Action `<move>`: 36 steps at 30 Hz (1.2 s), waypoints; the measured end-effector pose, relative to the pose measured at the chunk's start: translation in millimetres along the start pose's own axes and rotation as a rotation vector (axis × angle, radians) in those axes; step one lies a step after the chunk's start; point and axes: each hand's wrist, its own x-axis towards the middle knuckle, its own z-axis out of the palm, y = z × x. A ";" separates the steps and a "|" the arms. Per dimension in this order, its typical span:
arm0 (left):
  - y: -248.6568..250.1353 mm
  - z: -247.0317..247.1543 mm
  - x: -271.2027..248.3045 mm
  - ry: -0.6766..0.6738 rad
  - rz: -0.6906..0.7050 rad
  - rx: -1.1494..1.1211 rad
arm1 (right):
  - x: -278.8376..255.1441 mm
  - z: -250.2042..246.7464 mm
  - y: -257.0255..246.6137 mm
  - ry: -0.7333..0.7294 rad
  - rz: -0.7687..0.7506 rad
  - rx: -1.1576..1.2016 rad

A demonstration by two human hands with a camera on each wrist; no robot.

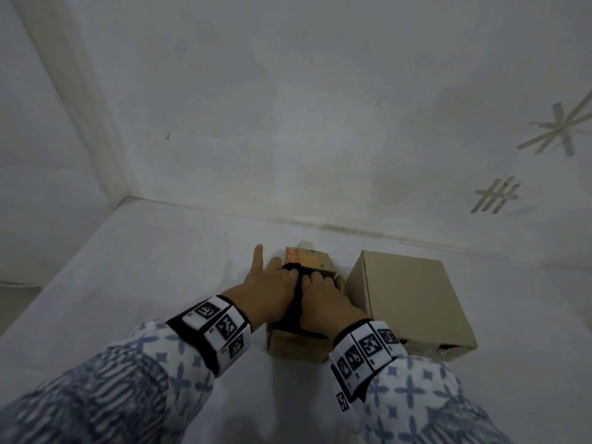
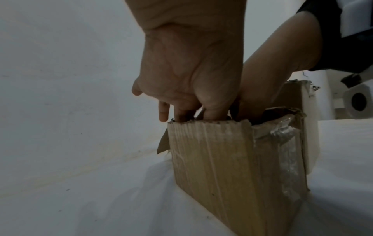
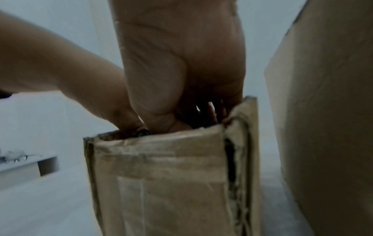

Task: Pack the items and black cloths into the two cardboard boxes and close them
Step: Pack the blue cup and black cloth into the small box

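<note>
Pressing a black cloth (image 1: 296,302) down into the small open box (image 1: 296,347), our left hand (image 1: 266,291) and right hand (image 1: 326,299) curl onto it, left forefinger straight. The cloth's length runs away from us. Two cardboard boxes stand side by side; the larger box (image 1: 413,299) is closed.

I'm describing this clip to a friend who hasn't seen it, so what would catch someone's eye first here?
First, both hands, the left hand and the right hand, pushing a black cloth down into the small open cardboard box at the centre of the white surface. Close on its right stands a larger cardboard box, its flaps shut. On the wall at upper right are crossed strips of tape.
</note>
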 end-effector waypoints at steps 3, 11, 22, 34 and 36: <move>4.9 -3.4 4.1 -0.095 0.000 0.002 | 3.4 -4.2 -0.4 -0.063 0.029 0.023; 1.8 11.0 4.8 -0.102 0.056 -0.078 | -5.4 -8.9 10.4 -0.099 0.021 0.094; -34.9 -4.4 11.1 0.240 -0.079 -0.994 | -17.3 -7.4 10.2 0.036 -0.078 0.106; -14.9 -9.0 22.6 0.172 -0.381 -1.602 | -14.1 17.3 -16.6 0.015 -0.097 -0.163; -15.1 -12.9 20.4 0.248 -0.392 -1.602 | -15.8 14.1 -13.8 -0.026 -0.109 -0.101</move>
